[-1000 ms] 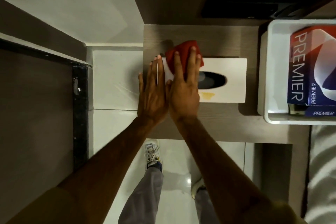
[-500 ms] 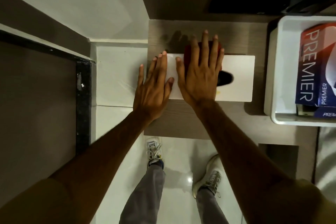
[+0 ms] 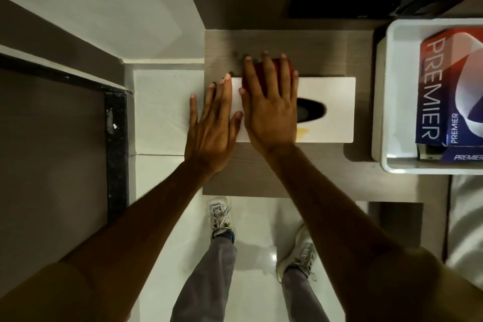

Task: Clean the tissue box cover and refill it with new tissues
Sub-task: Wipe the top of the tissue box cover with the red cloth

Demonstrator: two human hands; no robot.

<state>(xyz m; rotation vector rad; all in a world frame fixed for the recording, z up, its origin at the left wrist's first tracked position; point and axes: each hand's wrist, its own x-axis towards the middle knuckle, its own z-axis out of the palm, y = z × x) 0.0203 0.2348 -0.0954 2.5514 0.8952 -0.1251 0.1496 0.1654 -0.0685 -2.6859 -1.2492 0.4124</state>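
Observation:
A white tissue box cover (image 3: 337, 102) lies on a small wooden table (image 3: 287, 170). Its top has a dark oval slot (image 3: 312, 114) and a yellow stain (image 3: 303, 133) near the front edge. My right hand (image 3: 271, 117) lies flat on the cover's left half and presses a red cloth (image 3: 257, 73) under the fingers. The cloth shows only between the fingers, at the cover's back edge. My left hand (image 3: 211, 133) rests flat against the cover's left end with its fingers spread and holds nothing.
A white tray (image 3: 384, 102) stands right of the cover and holds blue and red Premier tissue packs (image 3: 439, 91). A dark flat object (image 3: 345, 0) lies at the back. The white floor and my shoes are below the table's front edge.
My right hand slid the red cloth rightward over the cover towards the slot, then a little back left, so the yellow stain shows again. My left hand stayed at the cover's left end.

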